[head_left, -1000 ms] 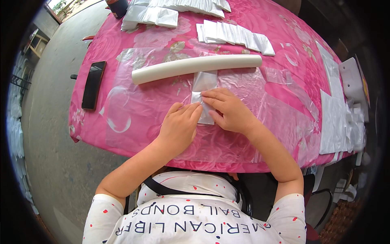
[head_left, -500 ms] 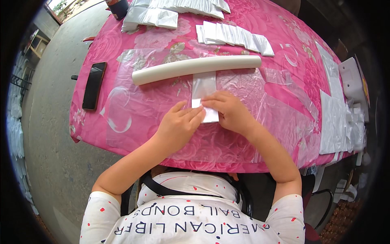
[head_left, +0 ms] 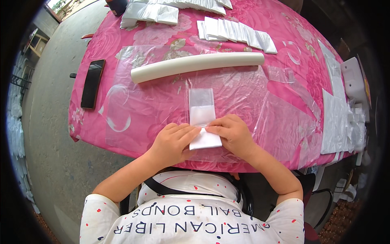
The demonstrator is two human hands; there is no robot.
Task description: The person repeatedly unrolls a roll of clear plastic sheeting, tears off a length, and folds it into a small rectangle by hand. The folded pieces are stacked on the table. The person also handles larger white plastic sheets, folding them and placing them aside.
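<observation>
A folded plastic bag [head_left: 202, 99] lies lengthwise in front of me, its far part translucent and its near end doubled over into a thicker white flap. My left hand [head_left: 174, 141] grips the left side at the fold, fingertips pressed onto the white layer. From the other side, my right hand [head_left: 232, 136] pinches the same fold, thumb and fingertips close to those of the left. Beyond the bag, a white tube [head_left: 199, 66] lies crosswise and slightly apart from it. Underneath spreads a clear plastic sheet [head_left: 150, 110] on the pink floral tablecloth [head_left: 91, 126].
A dark phone [head_left: 93, 84] rests at the left. Folded white bags [head_left: 239, 34] fan out at the back, with another stack [head_left: 156, 14] farther left beside a dark container [head_left: 118, 5]. More white bags [head_left: 335, 122] and a white plastic fixture [head_left: 352, 79] line the right edge.
Both hands have drawn the folded bag toward me. Its far end has come out from beneath the tube and now lies fully in sight.
</observation>
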